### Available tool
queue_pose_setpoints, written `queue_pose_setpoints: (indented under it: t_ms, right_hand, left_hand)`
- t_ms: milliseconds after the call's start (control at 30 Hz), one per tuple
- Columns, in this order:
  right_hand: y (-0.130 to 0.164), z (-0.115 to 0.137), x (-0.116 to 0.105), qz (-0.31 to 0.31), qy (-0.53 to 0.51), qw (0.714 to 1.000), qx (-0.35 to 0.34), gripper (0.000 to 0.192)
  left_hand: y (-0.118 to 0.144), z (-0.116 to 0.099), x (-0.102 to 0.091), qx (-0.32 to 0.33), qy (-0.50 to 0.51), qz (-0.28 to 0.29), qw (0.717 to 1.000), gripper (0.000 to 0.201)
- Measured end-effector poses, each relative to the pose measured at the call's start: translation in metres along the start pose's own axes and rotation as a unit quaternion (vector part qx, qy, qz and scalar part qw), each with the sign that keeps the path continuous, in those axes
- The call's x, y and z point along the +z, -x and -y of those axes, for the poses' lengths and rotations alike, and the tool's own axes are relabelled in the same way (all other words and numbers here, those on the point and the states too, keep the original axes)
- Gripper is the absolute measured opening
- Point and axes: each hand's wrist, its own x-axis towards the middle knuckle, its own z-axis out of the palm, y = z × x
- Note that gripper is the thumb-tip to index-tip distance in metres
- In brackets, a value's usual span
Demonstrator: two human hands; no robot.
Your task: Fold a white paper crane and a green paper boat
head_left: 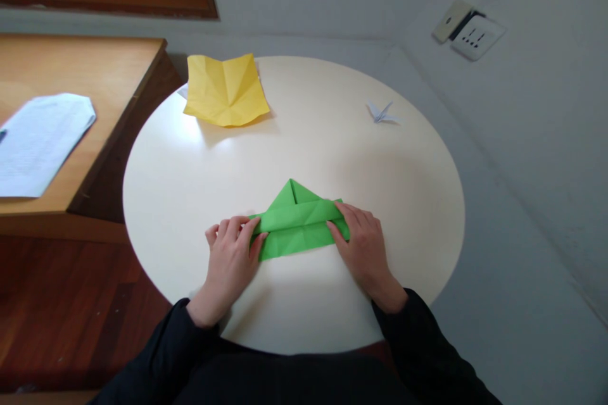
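Note:
A sheet of green origami paper (298, 237), partly folded, lies on the round white table close in front of me. Its far side rises to a triangular point, and a folded band crosses its middle. My left hand (232, 253) pinches the left end of that band between thumb and fingers. At the opposite end, my right hand (363, 240) grips the paper the same way, thumb on the near side and fingers over the fold. The paper's outer corners are partly hidden under my fingers.
A creased yellow paper sheet (228, 92) rests at the back left of the round table (304, 310). A small white paper crane (380, 114) sits at the back right. Beside the table stands a wooden desk (114, 63) with white papers (45, 139); a wall (522, 171) rises at right.

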Motion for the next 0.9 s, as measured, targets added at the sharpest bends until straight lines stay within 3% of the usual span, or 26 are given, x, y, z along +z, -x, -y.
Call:
queue_pose_setpoints:
  t_ms: [467, 700, 900]
  right_hand:
    - [-0.014, -0.004, -0.001, -0.003, -0.009, 1.0, -0.008, 0.025]
    - [-0.017, -0.005, -0.001, -0.051, -0.112, 0.992, 0.004, 0.026]
    - [-0.017, -0.001, -0.007, -0.094, -0.195, 0.974, 0.066, 0.025]
  left_hand:
    - [-0.005, -0.001, -0.003, 0.002, 0.006, -0.015, 1.0, 0.02]
    - [-0.005, -0.002, -0.004, -0.011, 0.036, -0.004, 0.999, 0.021]
    - [-0.005, -0.002, -0.004, -0.016, 0.054, 0.009, 0.998, 0.023]
